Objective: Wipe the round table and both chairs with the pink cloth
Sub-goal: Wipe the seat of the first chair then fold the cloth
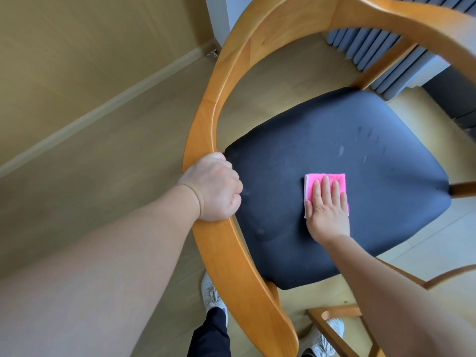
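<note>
- Head view: left hand [215, 188] grips the chair [206, 119] rail, fingers curled round it
- right hand [327, 206] presses flat, fingers straight, on the cloth [334, 177] on the seat [296, 140]

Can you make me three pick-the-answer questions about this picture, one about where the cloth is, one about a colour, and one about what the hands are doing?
1. Where is the pink cloth?
A. on the floor
B. on the dark seat of the chair
C. hanging over the chair's curved rail

2. What colour is the chair seat?
A. white
B. green
C. dark navy, almost black

3. What is the left hand doing?
A. gripping the chair's wooden rail
B. pressing the cloth
C. hanging free

Answers:
1. B, the cloth lies flat on the seat under the right hand.
2. C, the cushion is very dark inside the orange-brown wood frame.
3. A, its fingers curl round the rail, while the right hand's straight fingers press the cloth.
</note>
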`<action>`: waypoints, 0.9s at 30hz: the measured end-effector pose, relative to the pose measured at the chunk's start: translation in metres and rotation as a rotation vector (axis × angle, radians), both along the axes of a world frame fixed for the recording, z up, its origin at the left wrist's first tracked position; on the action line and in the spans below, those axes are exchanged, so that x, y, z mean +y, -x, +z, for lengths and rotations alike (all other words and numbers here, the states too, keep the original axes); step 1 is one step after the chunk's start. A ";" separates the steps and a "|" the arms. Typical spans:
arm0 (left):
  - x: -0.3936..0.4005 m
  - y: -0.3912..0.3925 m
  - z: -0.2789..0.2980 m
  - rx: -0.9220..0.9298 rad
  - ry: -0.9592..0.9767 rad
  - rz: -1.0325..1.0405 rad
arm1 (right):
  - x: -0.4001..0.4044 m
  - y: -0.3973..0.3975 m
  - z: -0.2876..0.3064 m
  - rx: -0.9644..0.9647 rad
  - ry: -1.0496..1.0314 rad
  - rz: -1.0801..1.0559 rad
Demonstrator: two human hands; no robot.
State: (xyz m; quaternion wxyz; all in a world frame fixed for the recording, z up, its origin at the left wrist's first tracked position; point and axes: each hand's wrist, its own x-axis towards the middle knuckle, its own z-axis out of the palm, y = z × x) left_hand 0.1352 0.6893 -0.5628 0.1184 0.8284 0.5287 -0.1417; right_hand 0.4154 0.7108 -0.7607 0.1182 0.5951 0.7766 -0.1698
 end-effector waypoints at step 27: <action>-0.054 -0.060 0.003 -0.022 0.070 0.104 | -0.118 0.012 0.015 0.036 0.174 0.602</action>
